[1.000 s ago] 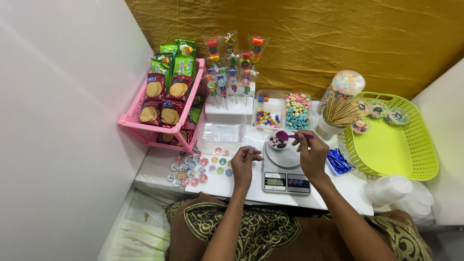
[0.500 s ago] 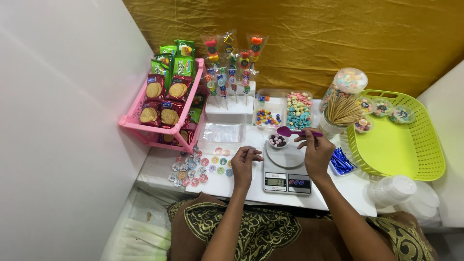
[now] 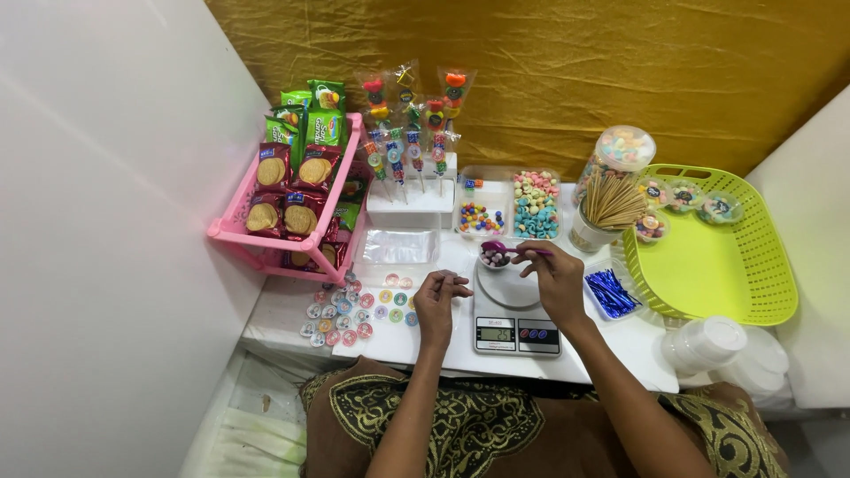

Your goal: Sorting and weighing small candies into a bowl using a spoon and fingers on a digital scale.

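The purple spoon [image 3: 506, 249] lies almost level, its long axis running left to right across the tabletop [image 3: 416, 341]: the bowl points to the person's left and hangs just over the small cup [image 3: 494, 258], the handle runs back into the right hand [image 3: 553, 276]. That hand's grip is pinched on the handle, fingers curled round it. The cup stands on the round pan of the grey scale [image 3: 516, 314] and already holds a few dark and pale sweets.

To do this well, I'd judge the spoon should stay low and centred over the cup and be tipped gently, so nothing bounces onto the pan, and the hand should not rest on the scale.

The left hand [image 3: 438, 299] sits beside the scale, its grip loosely curled on nothing I can see. Round stickers [image 3: 354, 314] lie left of it. Beyond the cup are sweet trays [image 3: 509, 208]; to the right a stick jar [image 3: 606, 212], blue ties [image 3: 609, 292] and a green basket [image 3: 708, 265]. A pink rack [image 3: 292, 212] stands far left.
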